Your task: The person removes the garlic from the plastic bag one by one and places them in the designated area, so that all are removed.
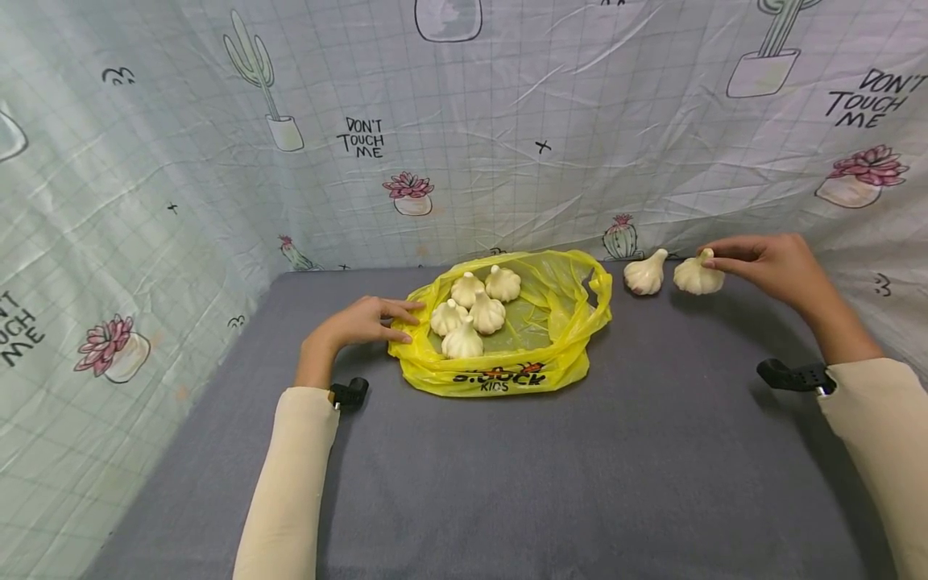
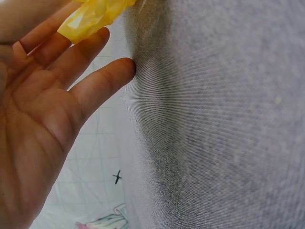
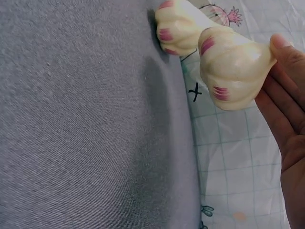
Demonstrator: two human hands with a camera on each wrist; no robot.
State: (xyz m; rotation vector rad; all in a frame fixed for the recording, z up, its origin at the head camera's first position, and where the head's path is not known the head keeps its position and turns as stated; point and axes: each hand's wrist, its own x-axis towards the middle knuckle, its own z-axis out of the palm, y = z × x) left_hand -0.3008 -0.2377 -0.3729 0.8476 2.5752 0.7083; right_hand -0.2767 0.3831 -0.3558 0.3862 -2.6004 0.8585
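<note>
Pointing stem-up, near-upright: pinched garlic bulb

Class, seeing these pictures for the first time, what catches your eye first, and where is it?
The bright yellow bag lies open at the middle of the head view, five garlic bulbs inside and the left hand touching its left edge. To its right, the right hand pinches another bulb by its neck, beside one more on the grey table.
</note>
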